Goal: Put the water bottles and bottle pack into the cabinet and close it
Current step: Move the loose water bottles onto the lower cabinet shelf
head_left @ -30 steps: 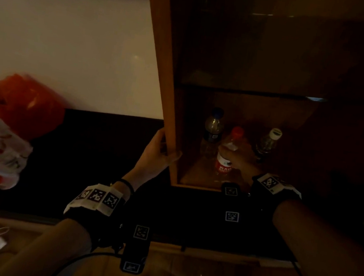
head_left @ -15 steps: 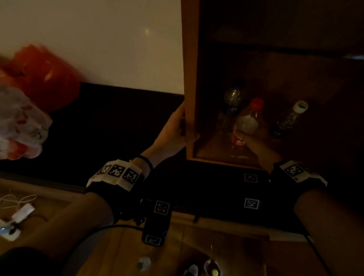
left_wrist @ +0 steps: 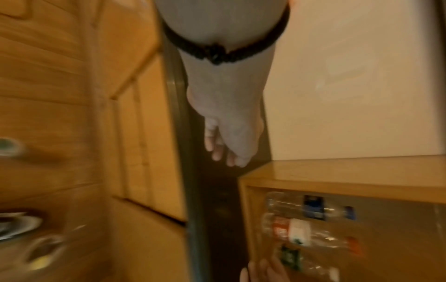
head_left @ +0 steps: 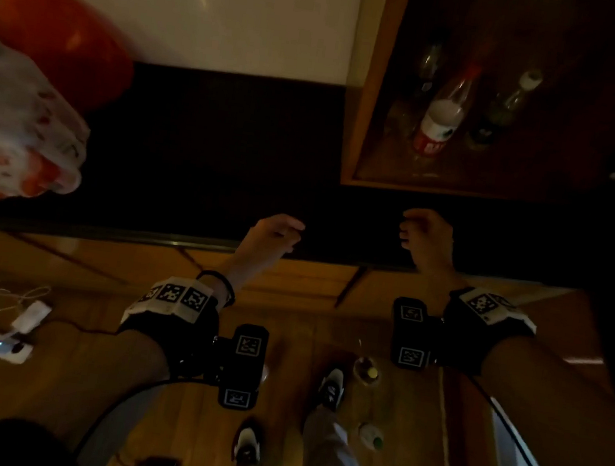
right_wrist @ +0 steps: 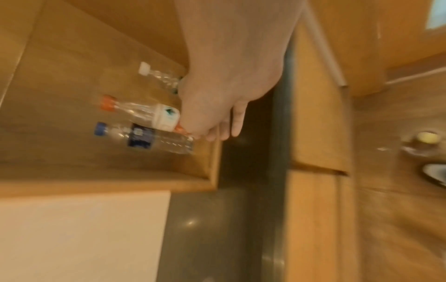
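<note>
Bottles (head_left: 440, 117) sit upright in the open cabinet (head_left: 357, 122). Both hands hover over the dark tabletop (head_left: 210, 157) below it, left hand (head_left: 272, 238) and right hand (head_left: 428, 237) palms down, fingers loosely curled, each grip empty.

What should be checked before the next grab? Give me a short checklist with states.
1. Left hand free: ok, holds nothing.
2. Right hand free: ok, holds nothing.
3. Three bottles inside the cabinet, red-cap bottle upright: ok.
4. Bottle pack in the cabinet: not ok, it sits on the dark counter, far left.
5. No bottles left outside: not ok, two floor bottles near the shoes.
6. Cabinet door free to close: cannot tell, door not clearly in view.
</note>
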Demonstrator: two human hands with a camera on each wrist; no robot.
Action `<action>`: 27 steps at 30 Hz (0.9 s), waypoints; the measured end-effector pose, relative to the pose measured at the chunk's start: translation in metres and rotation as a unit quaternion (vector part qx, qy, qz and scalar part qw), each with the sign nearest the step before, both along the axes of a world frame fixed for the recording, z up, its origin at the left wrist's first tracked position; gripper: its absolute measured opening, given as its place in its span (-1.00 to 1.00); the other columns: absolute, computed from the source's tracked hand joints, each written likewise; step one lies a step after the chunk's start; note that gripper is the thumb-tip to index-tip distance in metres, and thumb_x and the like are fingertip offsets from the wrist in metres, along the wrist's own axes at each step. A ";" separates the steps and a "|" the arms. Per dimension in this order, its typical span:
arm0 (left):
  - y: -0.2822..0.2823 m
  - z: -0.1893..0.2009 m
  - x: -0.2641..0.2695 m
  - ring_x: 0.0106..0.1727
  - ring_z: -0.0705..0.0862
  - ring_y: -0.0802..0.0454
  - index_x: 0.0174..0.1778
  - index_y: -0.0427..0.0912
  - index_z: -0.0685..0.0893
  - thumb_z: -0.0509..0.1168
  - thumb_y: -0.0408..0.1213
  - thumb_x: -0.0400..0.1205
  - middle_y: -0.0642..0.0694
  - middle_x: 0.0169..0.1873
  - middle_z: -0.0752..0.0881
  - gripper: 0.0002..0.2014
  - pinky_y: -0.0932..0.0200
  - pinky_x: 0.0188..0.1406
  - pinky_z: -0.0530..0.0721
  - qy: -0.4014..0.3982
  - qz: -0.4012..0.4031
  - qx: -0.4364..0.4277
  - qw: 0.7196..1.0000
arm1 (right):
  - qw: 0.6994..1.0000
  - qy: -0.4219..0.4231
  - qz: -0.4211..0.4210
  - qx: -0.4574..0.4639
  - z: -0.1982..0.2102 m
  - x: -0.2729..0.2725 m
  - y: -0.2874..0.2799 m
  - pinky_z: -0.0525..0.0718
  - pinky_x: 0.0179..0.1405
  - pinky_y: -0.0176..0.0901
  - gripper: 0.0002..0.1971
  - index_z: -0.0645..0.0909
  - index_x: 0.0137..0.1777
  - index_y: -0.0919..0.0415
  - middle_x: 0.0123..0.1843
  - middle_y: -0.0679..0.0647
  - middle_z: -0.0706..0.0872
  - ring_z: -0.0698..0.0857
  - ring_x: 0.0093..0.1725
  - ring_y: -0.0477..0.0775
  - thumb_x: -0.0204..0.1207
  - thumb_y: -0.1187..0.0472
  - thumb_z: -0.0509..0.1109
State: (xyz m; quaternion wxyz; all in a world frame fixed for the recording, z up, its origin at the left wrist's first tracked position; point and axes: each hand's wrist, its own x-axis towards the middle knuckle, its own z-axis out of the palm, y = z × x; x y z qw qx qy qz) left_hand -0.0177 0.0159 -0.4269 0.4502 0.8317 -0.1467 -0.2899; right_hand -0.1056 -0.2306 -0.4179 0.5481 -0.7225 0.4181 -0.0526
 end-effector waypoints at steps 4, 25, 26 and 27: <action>0.057 -0.029 -0.050 0.08 0.68 0.01 0.21 -0.08 0.64 0.22 -0.28 0.72 -0.06 0.05 0.67 -0.82 0.17 0.00 0.67 0.091 -0.012 -0.005 0.996 | 1.000 -0.018 0.023 -0.011 -0.019 -0.058 0.069 0.69 -0.24 -0.21 -0.84 0.61 0.12 0.23 -0.24 -0.02 0.66 0.68 -0.33 -0.15 0.62 0.36 0.25; 0.165 -0.302 -0.196 -0.13 0.62 0.03 0.10 -0.24 0.61 0.22 -0.33 0.70 -0.10 -0.10 0.65 -0.87 0.32 -0.27 0.53 0.287 0.026 0.153 0.945 | 0.889 0.344 0.097 0.286 -0.316 -0.223 0.207 0.45 -0.49 -0.30 -0.74 0.41 -0.30 0.11 -0.34 0.07 0.50 0.49 -0.44 -0.05 0.64 0.28 0.16; 0.167 -0.319 -0.198 -0.08 0.62 -0.01 0.15 -0.29 0.62 0.21 -0.36 0.69 -0.14 -0.05 0.65 -0.83 0.24 -0.19 0.56 0.270 0.017 0.165 0.948 | 0.889 0.350 0.085 0.283 -0.331 -0.225 0.205 0.43 -0.50 -0.28 -0.75 0.42 -0.30 0.15 -0.37 0.08 0.49 0.47 -0.45 -0.03 0.65 0.27 0.16; 0.168 -0.343 -0.202 -0.01 0.62 -0.04 0.19 -0.34 0.62 0.21 -0.42 0.67 -0.18 0.00 0.65 -0.79 0.16 -0.10 0.56 0.252 0.009 0.179 0.951 | 0.886 0.360 0.077 0.281 -0.354 -0.230 0.203 0.43 -0.48 -0.25 -0.73 0.45 -0.32 0.20 -0.39 0.08 0.51 0.47 -0.45 -0.01 0.64 0.24 0.18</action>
